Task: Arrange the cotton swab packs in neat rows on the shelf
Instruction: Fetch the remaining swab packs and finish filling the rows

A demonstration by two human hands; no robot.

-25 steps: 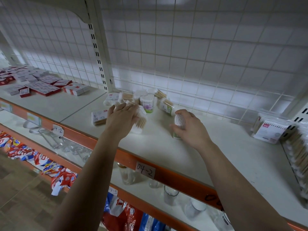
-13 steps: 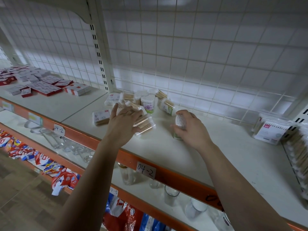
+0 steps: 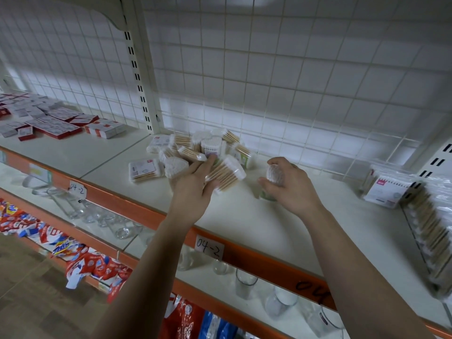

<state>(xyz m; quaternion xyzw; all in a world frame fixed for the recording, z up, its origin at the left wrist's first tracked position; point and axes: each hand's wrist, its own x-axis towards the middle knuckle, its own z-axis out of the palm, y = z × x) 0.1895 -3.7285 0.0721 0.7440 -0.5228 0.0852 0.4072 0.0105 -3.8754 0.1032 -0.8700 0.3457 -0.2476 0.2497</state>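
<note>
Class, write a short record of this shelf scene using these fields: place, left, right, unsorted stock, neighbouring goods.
place: white shelf with an orange front edge and a wire grid behind
left: left hand holds a clear swab pack sideways, beside the pile
right: right hand grips a round tub of swabs
unsorted stock: pile of swab packs heaped near the back, not in rows
neighbouring goods: red and white boxes to the left; glasses on the shelf below

Head-worn view, downward onto shelf (image 3: pixel 244 216)
</note>
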